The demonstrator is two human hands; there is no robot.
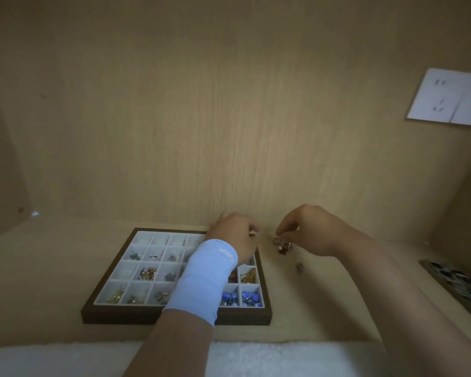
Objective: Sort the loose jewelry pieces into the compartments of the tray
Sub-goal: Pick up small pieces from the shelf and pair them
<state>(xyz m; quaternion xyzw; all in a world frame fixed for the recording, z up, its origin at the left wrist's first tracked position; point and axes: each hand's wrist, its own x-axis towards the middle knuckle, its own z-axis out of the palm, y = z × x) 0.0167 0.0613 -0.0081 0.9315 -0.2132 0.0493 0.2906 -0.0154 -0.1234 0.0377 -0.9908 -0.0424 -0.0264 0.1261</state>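
Pale wood runs under everything: the desk (52,268) carries a dark-framed tray (174,318) of white compartments. Several near ones are already filled, with blue beads (250,297) in the near right corner and amber pieces (249,276) just behind them, while the far row looks mostly bare. Just beside the tray's right edge, the right hand (310,229) pinches its fingertips on a small reddish cluster of jewelry (282,245) that sits at or barely above the desk; whether it is lifted clear cannot be told. The left hand (233,235), wearing a light blue wrist sleeve (204,278), hovers over the tray's far right corner with its fingers curled out of view, so whether it holds anything cannot be told. One more loose piece (299,266) lies on the desk, near the cluster and closer to the person. The step in hand appears to be picking pieces out of the cluster. Doing it well likely means taking one piece at a time, teasing apart any snagged hooks, matching colour and type to a compartment already begun, and lowering each piece in rather than dropping it, since small pieces could bounce over the low dividers.
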